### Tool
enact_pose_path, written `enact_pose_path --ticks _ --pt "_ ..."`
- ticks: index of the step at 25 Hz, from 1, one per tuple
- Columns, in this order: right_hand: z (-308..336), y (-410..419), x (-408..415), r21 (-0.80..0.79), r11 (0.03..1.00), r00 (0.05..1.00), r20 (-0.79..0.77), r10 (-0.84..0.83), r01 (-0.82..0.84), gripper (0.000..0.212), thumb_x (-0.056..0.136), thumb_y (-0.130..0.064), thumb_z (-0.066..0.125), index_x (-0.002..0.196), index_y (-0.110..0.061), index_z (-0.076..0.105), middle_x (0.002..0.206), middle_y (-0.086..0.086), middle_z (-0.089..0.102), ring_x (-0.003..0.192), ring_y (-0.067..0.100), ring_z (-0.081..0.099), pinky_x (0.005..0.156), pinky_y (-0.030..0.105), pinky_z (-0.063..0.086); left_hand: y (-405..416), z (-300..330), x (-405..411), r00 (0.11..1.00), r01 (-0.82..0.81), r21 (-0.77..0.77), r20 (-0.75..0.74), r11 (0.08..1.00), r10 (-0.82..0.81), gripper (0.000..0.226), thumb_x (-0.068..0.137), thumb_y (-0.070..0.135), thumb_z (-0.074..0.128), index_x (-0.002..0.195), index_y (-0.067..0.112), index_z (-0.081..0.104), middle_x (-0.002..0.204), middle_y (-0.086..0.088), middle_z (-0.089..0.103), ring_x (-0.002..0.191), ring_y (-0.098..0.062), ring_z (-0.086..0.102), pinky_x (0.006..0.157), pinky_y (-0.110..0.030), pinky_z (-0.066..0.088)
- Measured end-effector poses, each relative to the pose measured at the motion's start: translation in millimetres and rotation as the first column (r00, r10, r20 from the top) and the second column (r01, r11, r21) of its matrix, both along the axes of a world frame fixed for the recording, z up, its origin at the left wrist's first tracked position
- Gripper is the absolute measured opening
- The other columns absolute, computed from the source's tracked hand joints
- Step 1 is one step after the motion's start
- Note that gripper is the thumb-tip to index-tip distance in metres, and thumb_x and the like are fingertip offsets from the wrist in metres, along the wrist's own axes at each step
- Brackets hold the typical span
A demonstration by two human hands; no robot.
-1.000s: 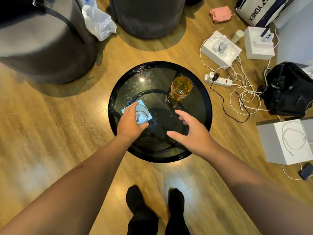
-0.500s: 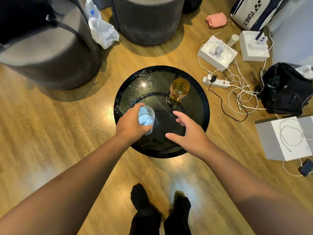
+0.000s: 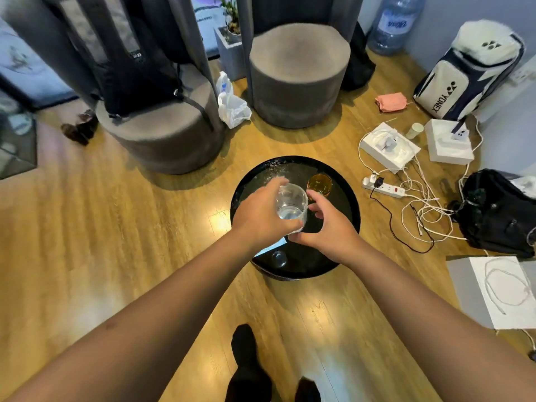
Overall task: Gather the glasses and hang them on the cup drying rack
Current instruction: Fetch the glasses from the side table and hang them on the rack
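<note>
Since the earlier frame, the clear glass [image 3: 291,206] has been lifted off the round black table [image 3: 349,227], clasped in the left hand [image 3: 262,211]. It is now held at centre frame, where the right hand [image 3: 327,227], fingers loosely curled, touches its base. Gathering is judged under way; the amber glass [image 3: 319,184], standing on the table just above, is to be collected next, with no drying rack in view.

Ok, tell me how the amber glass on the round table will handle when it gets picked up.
The amber glass looks like rigid, breakable glass, so it probably needs a gentle grip. Its smooth wall may be slippery. It seems narrower at the bottom than at the rim, so a sideways nudge could tip it on the table.
</note>
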State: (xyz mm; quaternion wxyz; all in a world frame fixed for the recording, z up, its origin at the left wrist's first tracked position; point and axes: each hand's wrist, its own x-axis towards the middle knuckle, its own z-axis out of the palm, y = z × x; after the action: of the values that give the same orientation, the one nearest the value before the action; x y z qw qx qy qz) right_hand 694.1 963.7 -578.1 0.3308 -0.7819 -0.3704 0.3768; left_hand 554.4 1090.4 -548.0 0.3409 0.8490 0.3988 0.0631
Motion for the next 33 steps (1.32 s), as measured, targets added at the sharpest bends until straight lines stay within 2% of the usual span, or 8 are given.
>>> enact_pose_path --ticks 7,11,16,19,22,25,29,33 --pt "122 -27 -18 0.173 0.985 0.997 -0.067 0.037 -0.025 0.073 0.075 -0.037 0.093 0.132 -0.044 0.047 0.119 -0.030 0.058 0.105 -0.006 0.056 0.062 0.005 0.045 -36 134 -6 0.999 -0.039 0.052 -0.009 0.998 0.039 0.095 0.060 0.066 0.085 0.142 0.039 0.047 0.124 0.013 0.066 0.101 -0.010 0.065 0.074 -0.029 0.058" --pt "189 -42 -29 0.279 0.960 0.996 -0.086 0.021 0.004 0.088 0.074 -0.040 0.093 0.145 -0.040 0.041 0.138 -0.014 0.057 0.120 0.009 0.056 0.076 0.018 0.048 -52 216 -16 0.999 -0.030 0.102 0.039 0.994 0.026 0.101 0.058 0.074 0.082 0.146 0.038 0.046 0.125 0.011 0.067 0.105 -0.010 0.065 0.081 -0.028 0.056" --pt "281 -59 -44 0.368 0.928 0.998 0.008 0.059 -0.058 0.088 0.069 -0.043 0.095 0.140 -0.050 0.044 0.111 -0.036 0.061 0.105 -0.009 0.060 0.069 0.009 0.049 -74 302 -39 0.991 0.014 0.209 0.124 0.978 -0.041 0.106 0.059 0.076 0.083 0.149 0.037 0.044 0.129 0.011 0.067 0.103 -0.007 0.062 0.067 -0.015 0.039" --pt "332 -63 -61 0.412 0.907 0.996 0.020 0.087 -0.088 0.082 0.067 -0.043 0.096 0.131 -0.053 0.047 0.106 -0.046 0.060 0.101 -0.021 0.057 0.064 0.001 0.048 -82 352 -63 0.984 0.011 0.138 0.176 0.990 -0.036 0.115 0.058 0.076 0.084 0.155 0.035 0.037 0.139 0.006 0.064 0.115 -0.010 0.060 0.083 -0.027 0.046" --pt "356 -74 -85 0.424 0.902 0.996 -0.006 0.092 -0.081 0.079 0.064 -0.047 0.096 0.125 -0.058 0.049 0.109 -0.040 0.063 0.101 -0.020 0.059 0.064 0.002 0.049 -97 375 -92 0.969 0.013 0.045 0.247 0.999 -0.024 0.120 0.060 0.071 0.086 0.159 0.034 0.029 0.148 0.001 0.057 0.126 -0.014 0.057 0.094 -0.032 0.053" --pt "373 -93 -116 0.441 0.891 0.994 0.009 0.112 -0.105 0.078 0.062 -0.050 0.097 0.122 -0.059 0.048 0.114 -0.029 0.067 0.104 -0.014 0.062 0.067 0.003 0.049 -122 389 -140 0.950 0.046 -0.024 0.309 0.999 -0.036 0.113 0.067 0.069 0.084 0.159 0.034 0.029 0.153 0.005 0.052 0.122 -0.004 0.056 0.082 -0.016 0.048" --pt "404 -107 -166 0.474 0.870 0.989 0.016 0.146 -0.136 0.082 0.063 -0.054 0.095 0.129 -0.051 0.045 0.122 -0.026 0.059 0.109 -0.001 0.061 0.070 0.009 0.048 -149 411 -214 0.930 -0.051 -0.083 0.360 0.995 0.078 0.101 0.075 0.085 0.057 0.159 0.035 0.033 0.147 0.006 0.055 0.129 -0.014 0.057 0.099 -0.032 0.048" --pt "437 -111 -216 0.508 0.835 0.974 0.045 0.221 -0.213 0.084 0.064 -0.052 0.095 0.132 -0.046 0.045 0.122 -0.020 0.062 0.110 0.005 0.062 0.077 0.015 0.051 -174 439 -279 0.882 -0.140 -0.084 0.442 0.987 0.163 0.070 0.089 0.078 0.039 0.147 0.039 0.048 0.134 0.018 0.060 0.121 -0.003 0.053 0.088 -0.015 0.040"
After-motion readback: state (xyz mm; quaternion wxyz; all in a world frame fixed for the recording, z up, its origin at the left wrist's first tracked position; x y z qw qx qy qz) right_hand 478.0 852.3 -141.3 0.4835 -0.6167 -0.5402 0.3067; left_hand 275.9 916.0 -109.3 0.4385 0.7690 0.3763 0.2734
